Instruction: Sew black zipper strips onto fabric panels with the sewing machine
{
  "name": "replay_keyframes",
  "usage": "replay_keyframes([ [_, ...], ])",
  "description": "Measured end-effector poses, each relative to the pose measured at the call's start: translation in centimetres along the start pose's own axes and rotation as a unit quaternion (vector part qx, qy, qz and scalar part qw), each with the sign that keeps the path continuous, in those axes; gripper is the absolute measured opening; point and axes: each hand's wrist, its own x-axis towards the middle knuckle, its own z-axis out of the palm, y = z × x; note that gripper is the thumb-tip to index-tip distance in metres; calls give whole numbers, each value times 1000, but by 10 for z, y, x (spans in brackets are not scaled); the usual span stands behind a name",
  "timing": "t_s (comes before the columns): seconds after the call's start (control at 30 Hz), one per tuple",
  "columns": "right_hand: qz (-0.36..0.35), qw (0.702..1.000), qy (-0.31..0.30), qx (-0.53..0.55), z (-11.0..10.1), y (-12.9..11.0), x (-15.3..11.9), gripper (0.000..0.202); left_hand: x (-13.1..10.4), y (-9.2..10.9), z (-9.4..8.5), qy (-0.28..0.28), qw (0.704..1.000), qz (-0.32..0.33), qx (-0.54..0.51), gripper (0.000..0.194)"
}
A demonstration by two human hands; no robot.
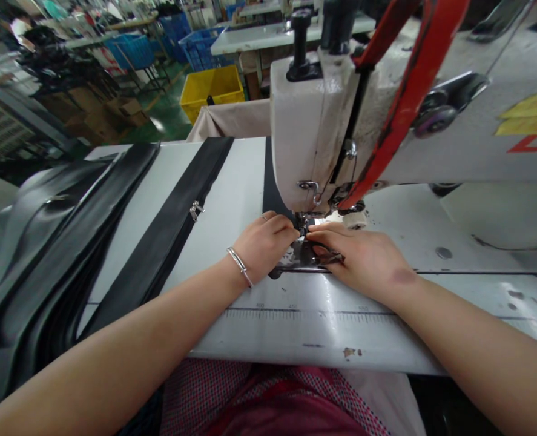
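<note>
A white sewing machine head [295, 121] stands over the table, its needle area low between my hands. My left hand [268, 239] is closed just left of the presser foot, fingertips pressed together beside a dark strip [272, 181]; what they pinch is too small to tell. My right hand [359, 254] lies right of the foot, its thumb and fingers around something I cannot make out, with small metal scissors or snips [334, 257] under the palm. To the left, a black strip with zipper [159, 236] and metal sliders [196, 211] lies flat.
Black material pieces [63, 242] are piled at the far left. A red lever guard [404, 103] slants in front of the machine. Beyond the table are a yellow crate [211, 91], blue baskets [129, 51] and cardboard boxes [95, 118]. A ruler scale [295, 313] runs along the front edge.
</note>
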Motion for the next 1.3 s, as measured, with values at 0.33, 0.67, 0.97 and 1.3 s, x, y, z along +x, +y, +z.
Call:
replay_keyframes([
  [0.33,5,1000,-11,8,-1,-3,-1,34,-5,6,-3,-23,999,23,-24,20],
  [0.67,20,999,-11,-25,1,-2,2,36,-3,5,-1,-12,999,17,-34,19],
  [0.97,28,997,1,-72,3,-2,6,38,-3,1,4,21,999,5,-33,21],
  [1.3,36,997,11,-73,1,-5,6,39,-1,1,4,39,999,13,-32,22],
])
